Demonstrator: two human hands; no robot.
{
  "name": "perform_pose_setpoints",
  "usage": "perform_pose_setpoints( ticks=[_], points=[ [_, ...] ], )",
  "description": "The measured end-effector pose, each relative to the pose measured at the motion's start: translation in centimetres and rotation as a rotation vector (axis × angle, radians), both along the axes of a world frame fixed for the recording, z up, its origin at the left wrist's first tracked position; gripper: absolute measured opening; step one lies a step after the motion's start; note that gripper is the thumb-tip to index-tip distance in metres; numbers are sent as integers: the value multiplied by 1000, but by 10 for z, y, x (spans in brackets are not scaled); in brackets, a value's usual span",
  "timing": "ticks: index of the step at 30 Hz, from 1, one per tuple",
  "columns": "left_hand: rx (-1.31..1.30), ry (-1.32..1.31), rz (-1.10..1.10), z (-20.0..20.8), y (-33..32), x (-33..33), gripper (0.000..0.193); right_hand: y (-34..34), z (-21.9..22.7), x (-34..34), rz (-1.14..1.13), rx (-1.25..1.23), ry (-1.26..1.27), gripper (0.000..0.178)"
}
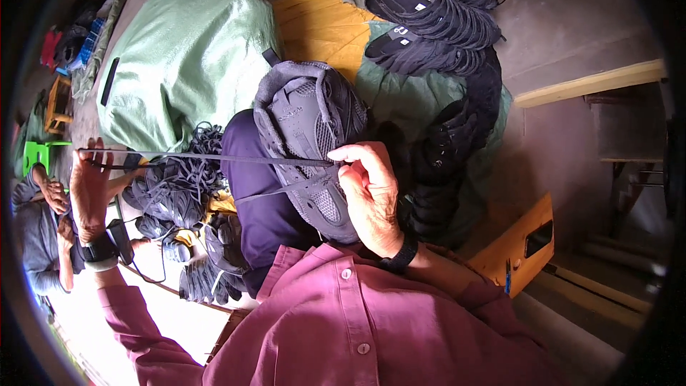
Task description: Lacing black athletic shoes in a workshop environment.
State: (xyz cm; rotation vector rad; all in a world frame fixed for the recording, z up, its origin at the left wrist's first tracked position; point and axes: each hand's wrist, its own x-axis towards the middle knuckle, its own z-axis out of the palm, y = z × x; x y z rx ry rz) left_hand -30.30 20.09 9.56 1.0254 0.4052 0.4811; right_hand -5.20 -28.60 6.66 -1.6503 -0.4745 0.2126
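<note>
A dark grey mesh shoe upper (pixel 309 118) lies across my lap, against my purple-trousered thigh (pixel 251 204). A flat black shoelace (pixel 236 156) stretches taut from it toward the left. My right hand (pixel 373 196) pinches the lace with thumb and forefinger over the upper's lacing area. Far out on the left, my raised left hand (pixel 89 193) has the lace's other end drawn round its fingers. A second strand slants down from the upper toward my thigh. Black bands circle both my wrists.
Loose laces and dark uppers (pixel 171 204) pile up left of my thigh. A stuffed pale green sack (pixel 189 57) stands ahead. Stacked black uppers (pixel 436 18) curve down the right side, near a wooden board (pixel 529 250). Another person's hand (pixel 51 193) shows far left.
</note>
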Motion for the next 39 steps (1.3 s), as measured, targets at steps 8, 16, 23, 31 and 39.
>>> perform_pose_setpoints(
  ticks=[8, 16, 23, 31, 39],
  points=[
    [881, 793, -2, -8, -102, 77, 50, -6, -4, 7, 12, 81, 102, 27],
    [595, 598, -497, 15, -271, 135, 19, -18, 13, 9, 103, 25, 105, 22],
    [652, 510, -670, 19, -279, 145, 21, -22, 43, 21, 224, -186, -197, 18],
    [884, 718, -650, 17, -238, 79, 20, 8, 80, 42, 519, -290, -486, 12],
    [1561, 1176, -509, -27, -215, 2, 20, 68, 82, 42, 929, -393, -670, 13]
  ],
)
